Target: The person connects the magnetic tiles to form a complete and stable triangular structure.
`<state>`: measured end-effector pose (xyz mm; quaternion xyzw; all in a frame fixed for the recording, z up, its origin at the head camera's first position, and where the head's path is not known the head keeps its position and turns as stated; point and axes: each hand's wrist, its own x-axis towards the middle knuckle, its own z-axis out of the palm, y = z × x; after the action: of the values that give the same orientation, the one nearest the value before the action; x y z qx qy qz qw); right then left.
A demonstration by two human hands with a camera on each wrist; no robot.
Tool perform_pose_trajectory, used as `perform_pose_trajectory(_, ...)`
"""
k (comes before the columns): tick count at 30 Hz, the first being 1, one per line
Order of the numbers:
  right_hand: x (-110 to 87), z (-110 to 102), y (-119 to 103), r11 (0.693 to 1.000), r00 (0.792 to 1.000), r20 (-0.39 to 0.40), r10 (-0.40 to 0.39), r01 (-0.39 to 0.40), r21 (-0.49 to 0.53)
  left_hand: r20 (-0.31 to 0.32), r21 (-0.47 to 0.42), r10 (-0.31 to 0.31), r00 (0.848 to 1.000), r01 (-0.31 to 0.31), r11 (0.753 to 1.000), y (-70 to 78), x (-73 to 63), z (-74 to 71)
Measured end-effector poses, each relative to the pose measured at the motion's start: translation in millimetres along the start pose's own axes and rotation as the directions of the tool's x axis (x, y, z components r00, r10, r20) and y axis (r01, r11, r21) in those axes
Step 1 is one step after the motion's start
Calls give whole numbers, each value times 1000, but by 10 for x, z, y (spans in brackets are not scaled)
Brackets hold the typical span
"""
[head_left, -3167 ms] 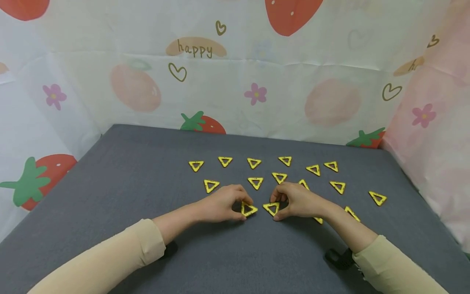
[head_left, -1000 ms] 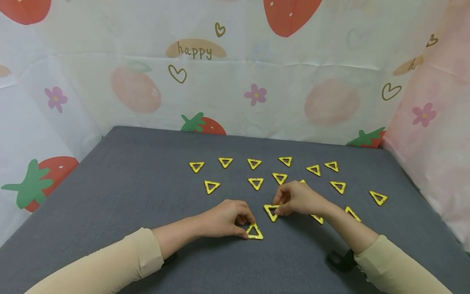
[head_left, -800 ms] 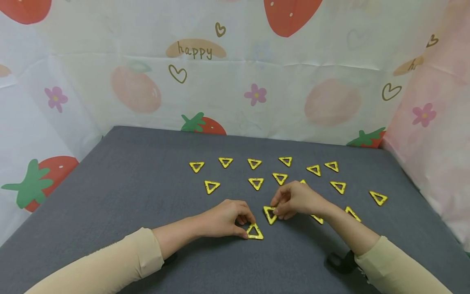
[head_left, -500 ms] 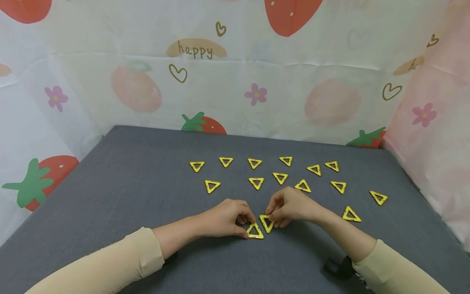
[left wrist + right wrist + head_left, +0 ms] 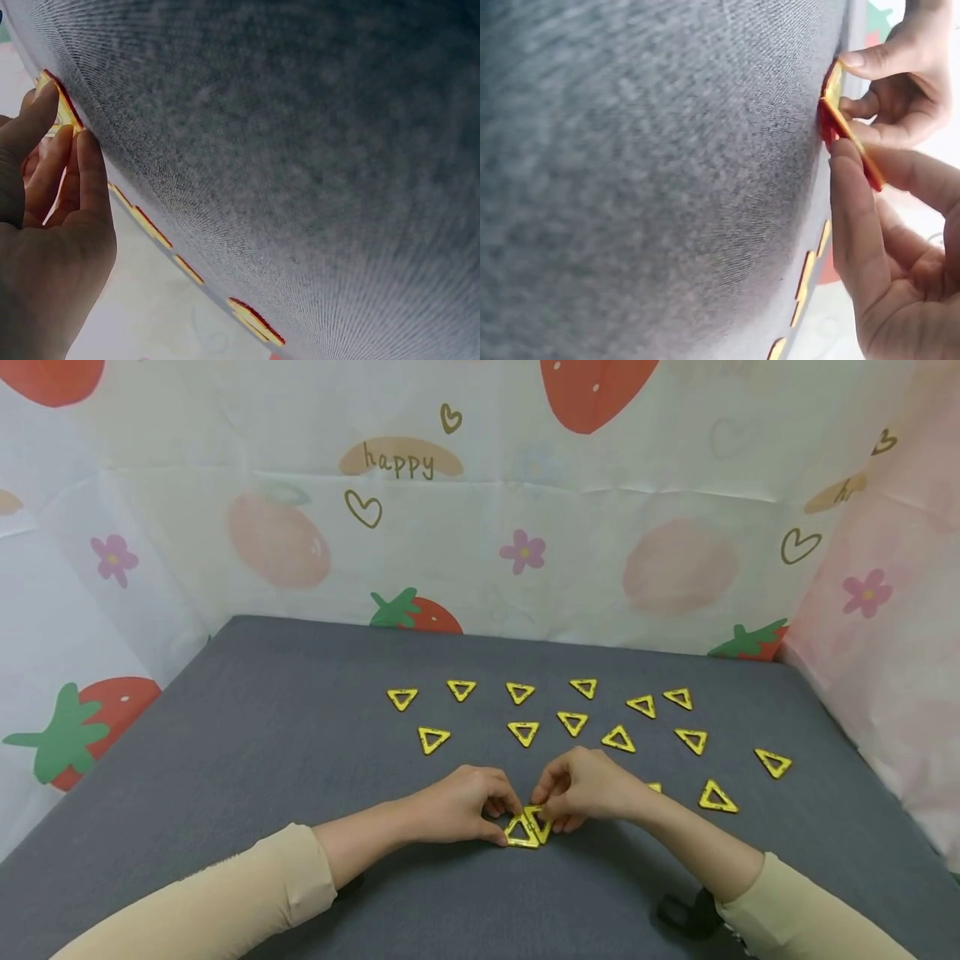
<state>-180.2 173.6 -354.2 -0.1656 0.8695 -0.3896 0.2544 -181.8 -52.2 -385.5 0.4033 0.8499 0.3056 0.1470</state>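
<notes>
My left hand [image 5: 465, 806] pinches a yellow triangular magnetic tile [image 5: 512, 841] by its corners, and that tile lies on the grey table. Thumb and fingers of my right hand [image 5: 592, 783] grip a second triangular tile [image 5: 544, 833], tilted up off the cloth, as the right wrist view shows on the held tile [image 5: 861, 150]. Its edge meets the side of the first tile. Red edging shows along both tiles in the right wrist view. In the left wrist view the left hand [image 5: 64, 210] holds its tile [image 5: 66, 109] between thumb and fingers.
Several more yellow triangular tiles lie spread beyond the hands, such as one tile [image 5: 432, 740] at left and one tile [image 5: 772, 763] at far right. One tile [image 5: 654, 787] is partly hidden by the right arm. A printed cloth [image 5: 480, 518] walls the grey table [image 5: 300, 693].
My left hand has brought its tile nearer the table's front and turned it point-up. My right hand has moved its tile left and nearer, from apart to touching the first tile.
</notes>
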Motion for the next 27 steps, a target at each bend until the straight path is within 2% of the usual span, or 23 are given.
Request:
perform_pose_trajectory(3, 1, -12, 21, 999, 999, 41, -29, 30, -15, -3, 9, 3, 1000, -3, 1000, 3, 3, 3)
perform_pose_trajectory(7, 19, -32, 91, 991, 987, 109, -117, 122, -47, -5, 11, 6, 1000, -6, 1000, 11, 6, 4)
perform_pose_trajectory(12, 46, -10, 164, 984, 968, 185, -171, 175, -6, -2, -4, 8, 1000, -8, 1000, 12, 0, 5)
perform_pose_trajectory(19, 58, 26, 158, 971, 964, 162, -211, 226, -83, -10, -2, 16, 1000, -16, 1000, 7, 1, 4)
perform_pose_trajectory(27, 83, 44, 166, 962, 958, 159, -237, 255, -100, -10, -7, 12, 1000, -13, 1000, 0, 2, 2)
